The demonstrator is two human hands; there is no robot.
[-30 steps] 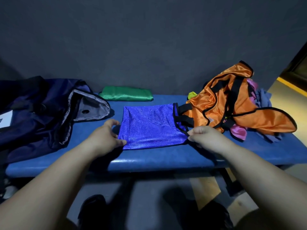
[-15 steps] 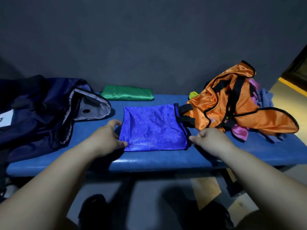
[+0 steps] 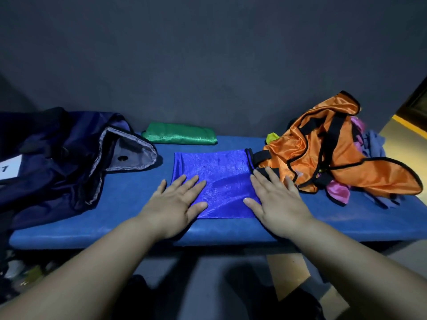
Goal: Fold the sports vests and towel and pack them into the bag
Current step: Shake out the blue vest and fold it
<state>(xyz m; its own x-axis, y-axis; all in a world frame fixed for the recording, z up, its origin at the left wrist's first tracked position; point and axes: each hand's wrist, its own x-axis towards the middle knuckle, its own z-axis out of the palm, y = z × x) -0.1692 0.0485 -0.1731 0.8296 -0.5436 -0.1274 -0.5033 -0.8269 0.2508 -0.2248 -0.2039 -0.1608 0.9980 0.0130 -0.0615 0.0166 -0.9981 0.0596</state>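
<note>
A folded blue vest lies flat in the middle of the blue bench. My left hand presses flat on its near left corner, fingers straight. My right hand presses flat on its right edge, fingers spread. A dark navy bag lies at the left with its mouth toward the vest. A folded green vest rests at the back against the wall. An orange vest with black trim tops a loose heap at the right.
Pink fabric, a purple-grey cloth and a yellow-green scrap poke out of the heap under the orange vest. A dark wall stands right behind the bench. The bench's front edge runs just below my wrists.
Both hands let go of the blue vest's near corners and opened. They now lie flat on the vest, moved inward and forward.
</note>
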